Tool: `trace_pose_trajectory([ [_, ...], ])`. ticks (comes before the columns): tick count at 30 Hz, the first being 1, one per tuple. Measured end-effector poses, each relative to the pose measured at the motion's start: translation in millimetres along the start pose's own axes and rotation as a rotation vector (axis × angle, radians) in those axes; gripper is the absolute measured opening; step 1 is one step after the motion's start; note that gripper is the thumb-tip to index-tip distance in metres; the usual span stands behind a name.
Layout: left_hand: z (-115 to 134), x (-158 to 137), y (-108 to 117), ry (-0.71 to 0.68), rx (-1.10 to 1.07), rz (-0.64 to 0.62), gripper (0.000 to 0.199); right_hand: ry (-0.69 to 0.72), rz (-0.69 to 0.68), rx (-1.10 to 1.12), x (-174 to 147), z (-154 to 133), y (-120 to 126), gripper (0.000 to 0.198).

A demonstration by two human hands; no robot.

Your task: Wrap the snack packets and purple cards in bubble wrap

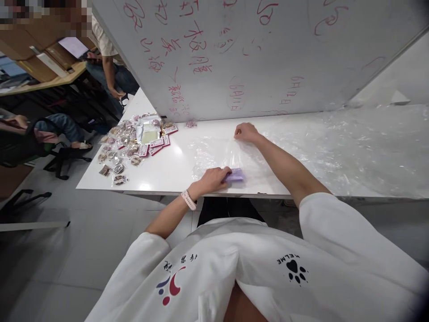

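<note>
Your left hand [211, 179] curls its fingers over the 9 o'clock end of the purple packet [237, 175], which lies near the table's [167, 176] front edge. At 12 o'clock from it, your right hand [246, 133] has fingertips drawn together, apparently on the clear film [231, 154]; glare blurs its edge. Best practice: press the packet flat, tension the film lightly and evenly, avoid creases.

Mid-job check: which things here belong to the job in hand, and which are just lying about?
In use, it seems:
purple item, under the left hand
clear film, near the right hand

Apparently lying about:
small packets, left
red-edged cards
plastic sheeting, right; may join the film
</note>
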State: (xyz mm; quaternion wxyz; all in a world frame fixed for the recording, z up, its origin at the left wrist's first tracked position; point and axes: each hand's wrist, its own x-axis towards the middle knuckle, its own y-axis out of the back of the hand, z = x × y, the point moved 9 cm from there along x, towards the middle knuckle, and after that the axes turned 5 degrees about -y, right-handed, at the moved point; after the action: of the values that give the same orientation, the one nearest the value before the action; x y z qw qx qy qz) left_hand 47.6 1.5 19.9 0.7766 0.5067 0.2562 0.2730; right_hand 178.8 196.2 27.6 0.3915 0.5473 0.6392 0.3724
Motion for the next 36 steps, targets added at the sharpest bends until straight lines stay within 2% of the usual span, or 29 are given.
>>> trace_pose_trajectory([
  [3,-27,26,24,-0.032,-0.259,-0.111,0.026,-0.081,0.229,0.017,-7,20,47,0.025],
  [4,-39,37,30,-0.025,-0.340,-0.153,0.024,-0.065,0.304,0.036,-20,21,62,0.028],
  [6,-66,58,33,0.052,-0.428,-0.246,0.027,0.057,0.410,0.103,-57,9,79,0.028],
  [8,-87,76,30,0.137,-0.404,-0.313,0.028,0.224,0.418,0.183,-102,-14,72,0.030],
  [10,-97,91,30,0.176,-0.298,-0.287,0.024,0.339,0.267,0.211,-136,-34,35,0.034],
  [12,-99,95,35,0.205,-0.194,-0.154,0.018,0.379,0.107,0.155,-155,-45,-13,0.038],
  [14,-95,78,50,0.280,-0.185,0.145,0.017,0.339,0.009,0.071,-158,-41,-54,0.049],
  [15,-92,59,58,0.334,-0.233,0.346,0.018,0.303,-0.014,0.035,-156,-36,-68,0.053],
  [17,-83,-1,62,0.462,-0.435,0.789,0.016,0.242,-0.025,-0.007,-149,-28,-84,0.058],
  [18,-79,-34,53,0.524,-0.585,0.975,0.016,0.223,-0.020,-0.018,-146,-25,-87,0.058],
  [19,-75,-63,35,0.605,-0.780,1.111,0.018,0.210,-0.013,-0.026,-144,-23,-89,0.058],
  [20,-72,-84,11,0.694,-1.024,1.181,0.022,0.201,-0.006,-0.032,-143,-23,-89,0.057],
  [21,-66,-96,-13,0.749,-1.260,1.195,0.026,0.196,0.002,-0.036,-143,-22,-88,0.057],
  [23,-58,-96,-43,0.769,-1.659,1.145,0.026,0.196,0.012,-0.032,-144,-23,-86,0.057],
  [24,-58,-88,-48,0.745,-1.792,1.108,0.022,0.199,0.016,-0.028,-145,-24,-85,0.056],
  [26,-70,-65,-43,0.692,-1.919,1.065,0.012,0.209,0.026,-0.016,-147,-24,-84,0.056],
  [28,-89,-41,-31,0.681,-1.879,1.067,0.007,0.221,0.037,-0.007,-150,-23,-84,0.054],
  [29,-97,-31,-24,0.674,-1.793,1.082,0.010,0.231,0.040,-0.001,-151,-22,-85,0.053],
  [31,-101,-15,-9,0.620,-1.486,1.096,0.023,0.255,0.045,0.018,-152,-22,-86,0.052],
  [33,-82,0,3,0.505,-1.042,1.009,0.035,0.282,0.048,0.054,-152,-22,-87,0.051],
  [36,-39,22,-4,0.365,-0.404,0.707,0.045,0.351,0.046,0.134,-159,-24,-84,0.049],
])
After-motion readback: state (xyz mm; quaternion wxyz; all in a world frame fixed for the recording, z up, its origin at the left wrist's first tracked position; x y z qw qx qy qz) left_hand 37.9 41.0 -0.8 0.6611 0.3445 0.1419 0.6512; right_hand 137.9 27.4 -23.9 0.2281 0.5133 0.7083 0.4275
